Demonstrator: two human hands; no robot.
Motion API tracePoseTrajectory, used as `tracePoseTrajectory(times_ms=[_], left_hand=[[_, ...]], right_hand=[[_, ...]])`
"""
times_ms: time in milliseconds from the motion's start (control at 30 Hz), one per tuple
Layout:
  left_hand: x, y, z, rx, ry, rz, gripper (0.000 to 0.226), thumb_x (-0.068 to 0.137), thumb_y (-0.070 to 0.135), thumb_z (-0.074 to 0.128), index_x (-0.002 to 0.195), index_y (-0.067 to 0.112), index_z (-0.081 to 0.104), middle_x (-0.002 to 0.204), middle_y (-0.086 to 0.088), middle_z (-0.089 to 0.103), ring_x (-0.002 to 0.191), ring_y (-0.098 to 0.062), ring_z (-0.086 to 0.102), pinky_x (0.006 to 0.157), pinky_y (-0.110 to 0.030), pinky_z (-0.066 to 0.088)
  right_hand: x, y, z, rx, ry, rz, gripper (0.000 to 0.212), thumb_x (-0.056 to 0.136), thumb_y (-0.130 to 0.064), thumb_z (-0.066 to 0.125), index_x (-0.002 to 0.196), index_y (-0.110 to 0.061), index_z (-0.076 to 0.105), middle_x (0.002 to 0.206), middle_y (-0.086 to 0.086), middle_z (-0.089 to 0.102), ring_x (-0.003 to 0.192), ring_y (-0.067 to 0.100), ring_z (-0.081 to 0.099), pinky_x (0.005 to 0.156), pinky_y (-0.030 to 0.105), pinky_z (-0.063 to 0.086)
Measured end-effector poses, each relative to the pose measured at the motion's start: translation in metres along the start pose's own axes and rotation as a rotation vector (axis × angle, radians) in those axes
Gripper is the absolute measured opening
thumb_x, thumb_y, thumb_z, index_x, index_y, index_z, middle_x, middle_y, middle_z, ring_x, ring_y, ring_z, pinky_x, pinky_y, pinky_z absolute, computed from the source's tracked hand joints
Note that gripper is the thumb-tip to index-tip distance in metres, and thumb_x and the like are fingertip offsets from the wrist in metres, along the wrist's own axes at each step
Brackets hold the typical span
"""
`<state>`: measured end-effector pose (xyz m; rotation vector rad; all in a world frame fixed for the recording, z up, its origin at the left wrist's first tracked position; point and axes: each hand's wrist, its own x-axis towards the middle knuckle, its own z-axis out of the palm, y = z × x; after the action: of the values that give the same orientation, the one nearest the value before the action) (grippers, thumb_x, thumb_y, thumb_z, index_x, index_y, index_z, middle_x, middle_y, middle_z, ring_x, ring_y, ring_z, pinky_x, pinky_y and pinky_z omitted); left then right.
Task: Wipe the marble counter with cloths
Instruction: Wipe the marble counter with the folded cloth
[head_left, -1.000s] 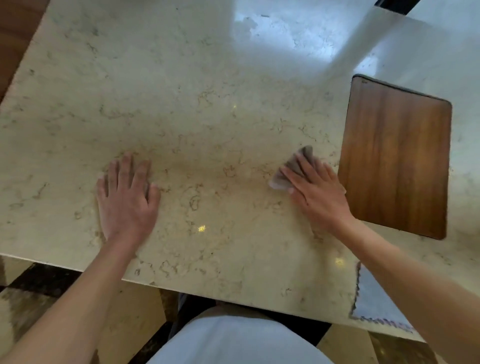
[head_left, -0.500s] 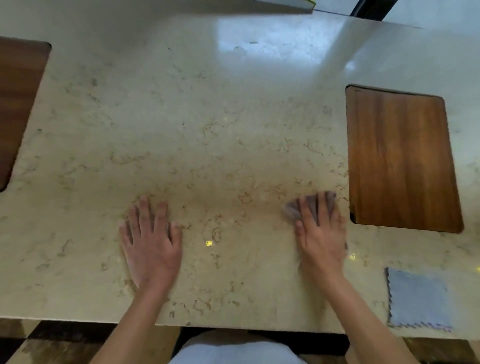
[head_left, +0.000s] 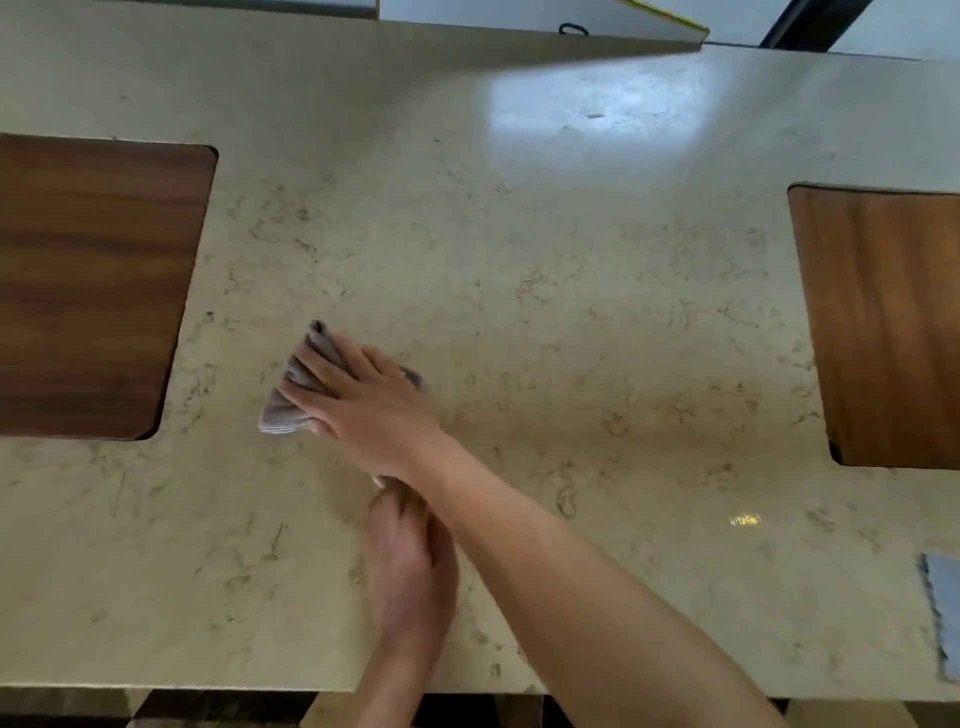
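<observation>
A beige veined marble counter (head_left: 545, 270) fills the view. My right hand (head_left: 363, 405) reaches across to the left and presses flat on a folded grey cloth (head_left: 291, 395), which shows beyond my fingertips and near my wrist. My left hand (head_left: 410, 566) lies flat on the marble with nothing in it. It sits just below my right forearm, which crosses over its fingertips. A second, pale blue cloth (head_left: 943, 618) lies at the right edge near the front of the counter.
Two dark wooden inlay panels are set into the marble, one at the left (head_left: 88, 286) and one at the right (head_left: 888, 322). A bright window reflection shines at the back right. The counter's front edge runs along the bottom.
My right hand has swept the grey cloth from beside the right wooden panel far to the left, crossing over my left hand. The view has shifted, revealing more of the left panel.
</observation>
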<state>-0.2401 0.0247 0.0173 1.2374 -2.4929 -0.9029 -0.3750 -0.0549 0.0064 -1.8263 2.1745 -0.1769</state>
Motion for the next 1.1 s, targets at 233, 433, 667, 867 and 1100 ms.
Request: tracePoseTrajectory(times_ms=[233,433,667,867,1100], left_hand=[[0.072,-0.115,-0.085,0.388,0.030,-0.030,0.054,0.097,0.036,0.033,0.143,0.010,0.046,0.155,-0.017,0.039,0.146,-0.034,0.029,0.116,-0.055,0.021],[0.097,-0.170,-0.099,0.470,-0.005,-0.067,0.062,0.098,0.048,0.025,0.156,0.027,0.023,0.167,-0.010,0.015,0.155,-0.028,0.006,0.120,-0.051,0.007],[0.098,-0.184,-0.099,0.477,-0.007,-0.059,0.061,0.102,0.056,0.011,0.158,0.034,0.017,0.169,0.000,0.011,0.156,-0.019,0.001,0.122,-0.044,0.003],[0.098,-0.170,-0.099,0.427,-0.016,-0.050,0.056,0.103,0.047,0.021,0.155,0.028,0.031,0.167,-0.005,0.019,0.154,-0.025,0.009,0.120,-0.049,0.009],[0.170,-0.108,-0.081,0.361,-0.206,0.119,0.060,0.100,0.046,0.029,0.156,0.025,0.028,0.168,-0.009,0.014,0.155,-0.027,0.004,0.122,-0.046,0.000]], right_hand=[[-0.178,0.144,-0.018,0.031,0.269,0.828,0.041,0.105,-0.025,0.034,0.144,-0.028,0.046,0.156,0.012,0.037,0.146,0.037,0.030,0.111,0.061,0.042],[-0.215,0.166,-0.026,0.117,0.344,1.564,0.056,0.106,-0.035,0.025,0.159,-0.019,0.029,0.170,0.016,0.016,0.152,0.047,0.019,0.119,0.058,0.023],[0.019,0.034,-0.011,0.104,0.245,0.748,0.054,0.106,-0.037,0.036,0.160,-0.031,0.029,0.172,0.007,0.012,0.158,0.038,0.007,0.124,0.056,0.013],[-0.037,-0.074,0.039,0.078,0.148,0.104,0.048,0.104,-0.037,0.046,0.152,-0.033,0.045,0.169,0.002,0.028,0.158,0.033,0.014,0.123,0.049,0.021],[-0.245,0.047,0.018,0.071,0.154,0.780,0.058,0.102,-0.045,0.034,0.153,-0.023,0.045,0.165,0.011,0.032,0.152,0.040,0.030,0.112,0.058,0.039]])
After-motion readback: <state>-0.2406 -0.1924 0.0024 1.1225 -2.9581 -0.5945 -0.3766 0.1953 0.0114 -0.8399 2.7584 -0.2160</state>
